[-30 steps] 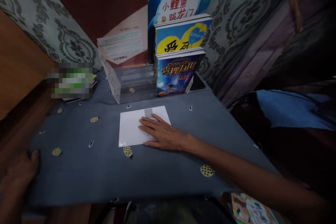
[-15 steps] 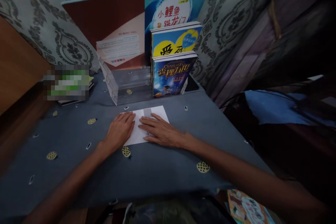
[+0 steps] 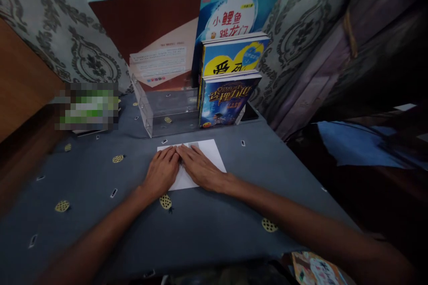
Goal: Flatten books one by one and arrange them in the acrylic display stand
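A white sheet of paper with a grey strip near its upper edge lies on the blue-grey tablecloth. Both hands rest on it. My left hand lies over the paper's left part, fingers bent slightly and pointing away from me. On the middle of the sheet, my right hand is laid flat, its fingertips touching or nearly touching those of the left. The hands hide much of the paper's centre.
Behind the paper stands a clear acrylic rack with a blue book and larger books upright in it. A blurred green-and-white pile lies at the back left. Patterned curtains hang behind.
My right hand has moved left towards my left hand, so the fingertips now meet or nearly meet. More of the paper's right side shows. The view has shifted slightly.
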The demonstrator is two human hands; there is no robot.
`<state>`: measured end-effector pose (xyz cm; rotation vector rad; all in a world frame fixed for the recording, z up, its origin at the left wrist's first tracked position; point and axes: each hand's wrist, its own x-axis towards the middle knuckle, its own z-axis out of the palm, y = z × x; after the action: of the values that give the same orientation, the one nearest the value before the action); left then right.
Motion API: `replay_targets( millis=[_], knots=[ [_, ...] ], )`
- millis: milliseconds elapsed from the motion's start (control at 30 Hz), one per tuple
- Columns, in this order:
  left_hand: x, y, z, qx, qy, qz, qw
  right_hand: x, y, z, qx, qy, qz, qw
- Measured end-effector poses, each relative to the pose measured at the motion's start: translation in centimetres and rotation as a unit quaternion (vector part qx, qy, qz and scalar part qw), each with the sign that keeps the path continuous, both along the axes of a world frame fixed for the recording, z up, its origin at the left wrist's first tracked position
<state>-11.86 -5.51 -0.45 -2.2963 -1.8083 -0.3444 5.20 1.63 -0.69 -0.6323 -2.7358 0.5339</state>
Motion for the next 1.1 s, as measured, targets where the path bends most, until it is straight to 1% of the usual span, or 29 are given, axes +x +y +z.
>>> replay_targets(
  millis=[300, 467, 767, 967, 1100],
  knots=[
    [0.0, 0.1, -0.3, -0.010, 0.008, 0.008, 1.000, 0.4, -0.2, 0.2, 0.055, -0.027, -0.035, 0.998],
    [0.1, 0.0, 0.0, -0.013, 0.012, 0.011, 1.000, 1.3, -0.1, 0.0, 0.057, -0.030, -0.055, 0.996],
    [0.4, -0.1, 0.6, -0.035, 0.023, 0.024, 0.999, 2.3, 0.1, 0.8, 0.049, -0.061, -0.087, 0.993],
    [0.5, -0.2, 0.6, -0.045, 0.032, 0.031, 0.998, 4.0, 1.0, 0.4, 0.063, -0.058, -0.120, 0.989],
    [0.5, -0.3, 0.8, -0.057, 0.028, 0.041, 0.997, 4.9, 1.4, 0.2, 0.065, -0.048, -0.127, 0.989]
  ],
)
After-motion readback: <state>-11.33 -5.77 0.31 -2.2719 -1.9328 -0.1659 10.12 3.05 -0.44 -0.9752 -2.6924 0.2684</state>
